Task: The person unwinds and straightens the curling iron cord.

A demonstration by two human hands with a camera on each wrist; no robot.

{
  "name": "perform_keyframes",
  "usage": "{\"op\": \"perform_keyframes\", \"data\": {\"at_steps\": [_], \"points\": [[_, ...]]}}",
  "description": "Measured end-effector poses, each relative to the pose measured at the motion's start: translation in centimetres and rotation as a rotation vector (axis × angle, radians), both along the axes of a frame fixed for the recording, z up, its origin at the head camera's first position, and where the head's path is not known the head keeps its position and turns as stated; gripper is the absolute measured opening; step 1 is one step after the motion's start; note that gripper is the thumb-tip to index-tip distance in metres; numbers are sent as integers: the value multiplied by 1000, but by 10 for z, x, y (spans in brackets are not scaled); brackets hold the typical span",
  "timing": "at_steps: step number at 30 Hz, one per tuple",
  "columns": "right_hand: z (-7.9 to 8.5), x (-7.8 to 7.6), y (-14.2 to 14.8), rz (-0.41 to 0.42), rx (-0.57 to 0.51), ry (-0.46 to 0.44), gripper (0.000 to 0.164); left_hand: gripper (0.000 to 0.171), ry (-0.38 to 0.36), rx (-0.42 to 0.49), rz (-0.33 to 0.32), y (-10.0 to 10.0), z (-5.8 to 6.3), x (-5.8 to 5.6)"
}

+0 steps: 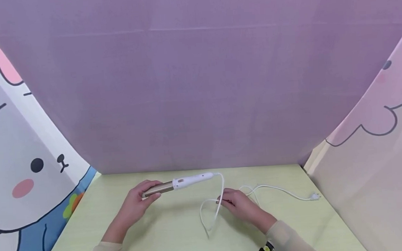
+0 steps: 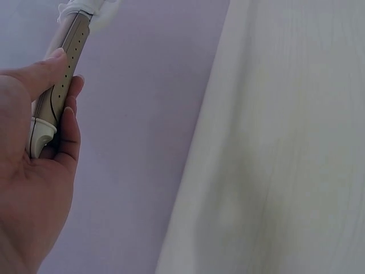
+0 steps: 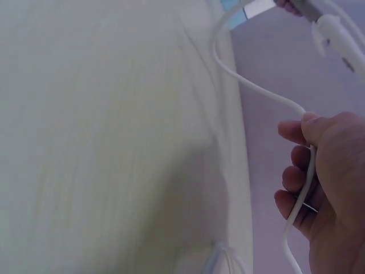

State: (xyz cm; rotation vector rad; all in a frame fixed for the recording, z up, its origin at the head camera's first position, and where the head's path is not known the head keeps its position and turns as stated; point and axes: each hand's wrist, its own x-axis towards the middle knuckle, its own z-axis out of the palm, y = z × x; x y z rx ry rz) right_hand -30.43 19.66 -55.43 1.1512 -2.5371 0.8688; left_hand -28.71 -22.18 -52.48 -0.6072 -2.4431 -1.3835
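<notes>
My left hand (image 1: 136, 204) grips a hair curling iron (image 1: 192, 180) by its gold-brown barrel, holding it above the table. In the left wrist view the thumb lies along the barrel (image 2: 73, 48), which has rows of small dark holes and a white tip by the palm. The white handle points right, and a white cord (image 1: 222, 185) drops from its end in a loop. My right hand (image 1: 240, 206) pinches this cord between thumb and forefinger. In the right wrist view the cord (image 3: 259, 89) runs on down past the curled fingers.
Beyond the right hand, the rest of the cord lies on the pale yellow table (image 1: 173, 242), ending in a white plug (image 1: 314, 197) near the right edge. A purple cloth (image 1: 198, 83) stands behind the table. Cartoon-printed curtains (image 1: 23, 151) hang at both sides.
</notes>
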Motion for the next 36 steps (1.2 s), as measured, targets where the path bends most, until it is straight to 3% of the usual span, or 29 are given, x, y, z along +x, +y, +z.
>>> {"op": "perform_keyframes", "data": {"at_steps": [4, 19, 28, 36], "points": [[1, 5, 1, 13, -49, -51, 11, 34, 11, -7, 22, -4, -4, -1], [3, 9, 0, -11, -81, -85, 13, 33, -9, -32, 95, -22, -25, -6], [4, 9, 0, -30, -99, -181, 15, 31, -69, -43, 114, -32, -32, -5], [0, 5, 1, -57, -118, -204, 16, 30, -66, -47, 106, -47, -45, -8]]}}
